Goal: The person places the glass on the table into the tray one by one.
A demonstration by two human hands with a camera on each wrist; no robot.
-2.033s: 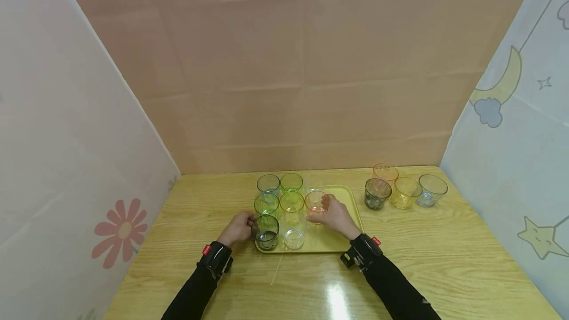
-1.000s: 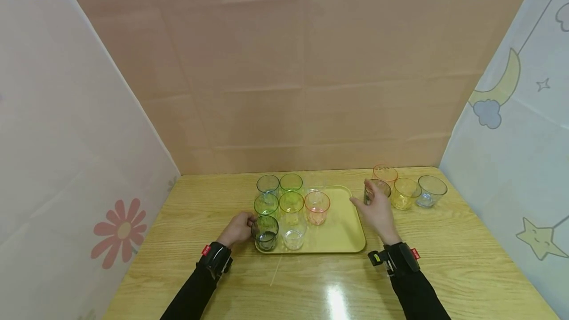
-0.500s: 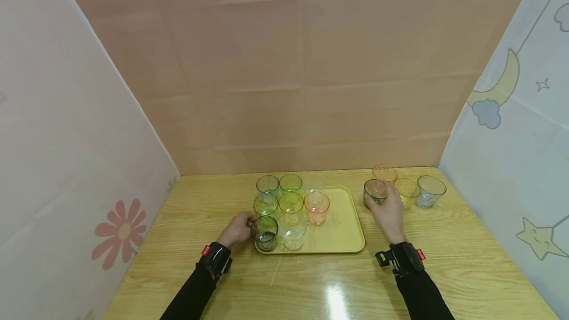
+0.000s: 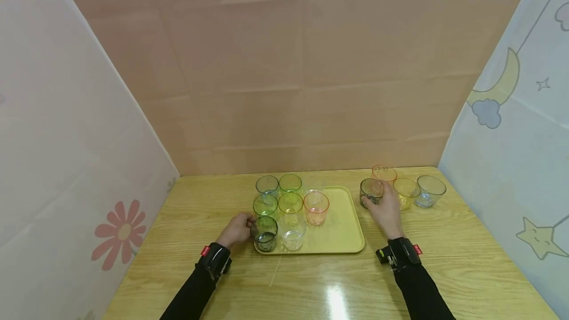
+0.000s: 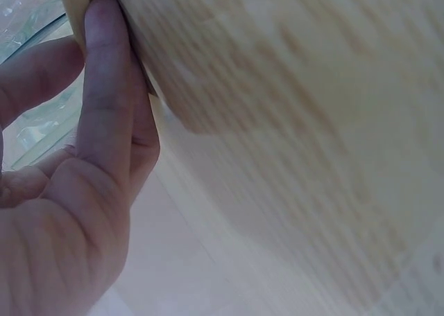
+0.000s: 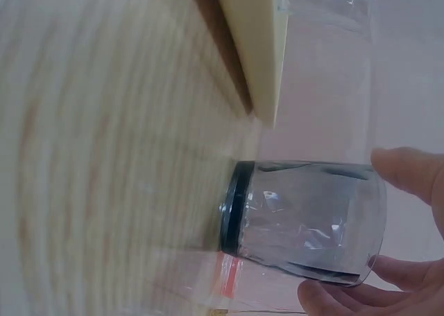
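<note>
A dark grey drinking glass [image 4: 371, 192] stands upright right of the yellow tray [image 4: 342, 243]. My right hand [image 4: 387, 210] holds it, with the thumb on its near side; in the right wrist view, thumb and fingers grip the grey glass [image 6: 305, 219] near its rim. At the tray's left edge is my left hand [image 4: 237, 229], pinching the tray's rim [image 5: 80, 4] between thumb and fingers in the left wrist view. A smoky dark glass [image 4: 264, 235] stands beside that hand. On the tray are also a red-rimmed glass [image 4: 316, 209], a clear glass [image 4: 293, 233] and several green and yellow ones.
Behind the held glass is another red-rimmed glass [image 4: 384, 174]. A yellow glass [image 4: 406, 195] and a pale clear-blue glass [image 4: 430, 192] stand to its right, close to my right hand. A brown paper wall [image 4: 302, 88] rises at the table's back edge.
My right hand has let go of the red-rimmed glass on the tray, gone right, and gripped the dark grey glass, which has shifted slightly left. The left hand has stayed put.
</note>
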